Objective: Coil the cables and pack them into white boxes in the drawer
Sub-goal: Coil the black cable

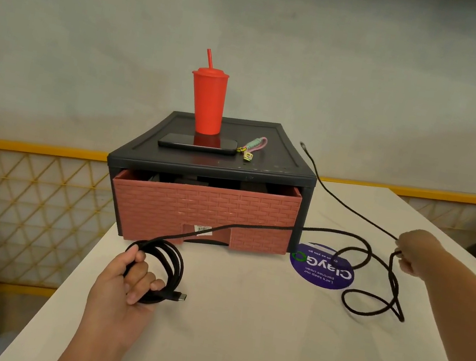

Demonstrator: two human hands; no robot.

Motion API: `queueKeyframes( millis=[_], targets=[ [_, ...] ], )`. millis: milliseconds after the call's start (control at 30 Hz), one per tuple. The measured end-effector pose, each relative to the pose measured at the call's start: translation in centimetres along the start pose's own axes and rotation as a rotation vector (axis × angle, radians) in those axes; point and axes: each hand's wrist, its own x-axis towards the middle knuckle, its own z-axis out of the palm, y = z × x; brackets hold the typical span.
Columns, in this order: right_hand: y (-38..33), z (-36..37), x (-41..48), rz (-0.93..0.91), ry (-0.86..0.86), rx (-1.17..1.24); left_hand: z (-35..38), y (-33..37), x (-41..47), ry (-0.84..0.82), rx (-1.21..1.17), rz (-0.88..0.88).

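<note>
Left hand [120, 283]: nearest the view, at the near left of the table [234, 351]. The fingers are curled round a coil [169, 260] of black cable, several turns being held, and a plug [181, 296] sticks out to the right below them.
Cable [254, 229]: a single strand is led from the coil up and right across the drawer front, then lies in loose, crossed loops at the right. Its far end [302, 144] is seen lifted beside the far right corner of the dark unit [217, 164].
Right hand [415, 252]: at the right, well apart from the left hand. The fingers are closed round the strand where it bends.
Drawer [204, 209]: reddish and brick-patterned, pulled out only slightly. Dark shapes are seen inside; white boxes cannot be made out.
Step in hand: judged to be coiling, with much slack left.
Doing it well: each new turn should be fed by the right hand and matched in size to those held. The strand should be let twist through the right fingers so that kinks are not wound in. The crossed loops should be shaken out before being drawn in.
Writing: a round purple sticker [322, 268], read upside down, shows "ClayGo" and "Let's keep our pantries clean". A barcode label [202, 228] on the drawer is too small to be read.
Unit top: a red cup [208, 104], a phone [197, 144] and a strap [253, 147] are set there.
</note>
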Motion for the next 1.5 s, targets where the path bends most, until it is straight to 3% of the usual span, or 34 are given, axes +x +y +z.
queueKeyframes(
  millis=[133, 267, 333, 433, 567, 633, 700, 833, 900, 967, 1033, 1133, 1233, 1333, 1400, 1500],
  targets=[
    [-0.2, 0.2, -0.4, -0.068, -0.085, 0.321, 0.1, -0.1, 0.0, 0.002, 0.01, 0.003],
    [-0.5, 0.5, -3.3, -0.23, -0.18, 0.278, 0.0, -0.3, 0.2, 0.002, 0.02, -0.004],
    [0.7, 1.2, -5.5, -0.395, -0.164, 0.169, 0.0, -0.3, 0.2, 0.002, 0.027, -0.007],
    [4.0, 2.5, -9.2, -0.744, 0.03, -0.034, 0.0, -0.6, 0.1, 0.007, 0.039, -0.024],
    [6.8, 4.2, -11.8, -0.939, 0.048, -0.454, 0.2, -0.9, -0.1, -0.003, 0.062, -0.048],
    [7.1, 4.7, -12.0, -0.956, 0.096, -0.793, 0.2, -0.9, -0.1, -0.013, 0.05, -0.052],
    [7.4, 4.5, -11.7, -0.858, 0.14, -1.008, 0.3, -0.7, -0.2, -0.015, 0.043, -0.048],
    [8.7, 2.5, -9.0, -0.765, 0.077, -1.152, 0.0, -0.1, -0.2, -0.019, 0.02, -0.02],
    [9.0, 0.8, -7.7, -0.707, 0.147, -1.247, -0.1, 0.1, -0.2, -0.018, 0.008, -0.012],
    [8.9, -0.6, -7.0, -0.609, 0.359, -1.242, 0.0, 0.0, -0.3, -0.025, 0.0, -0.021],
    [8.4, -0.9, -7.1, -0.643, 0.513, -1.12, 0.3, -0.4, -0.4, -0.038, -0.003, -0.045],
    [7.9, 1.5, -9.5, -1.071, 0.548, -0.778, 0.8, -1.1, -0.7, -0.062, -0.006, -0.091],
    [7.7, 5.8, -15.6, -1.41, 0.284, -0.446, 1.5, -1.9, -1.4, -0.104, 0.018, -0.148],
    [8.0, 8.8, -19.9, -1.539, -0.068, -0.606, 2.5, -3.0, -2.7, -0.206, 0.048, -0.255],
    [7.9, 9.3, -20.9, -1.464, -0.293, -0.708, 3.1, -3.7, -3.7, -0.291, 0.073, -0.358],
    [8.6, 9.2, -20.1, -1.272, -0.569, -0.631, 3.3, -4.3, -4.6, -0.378, 0.105, -0.442]
  ],
)
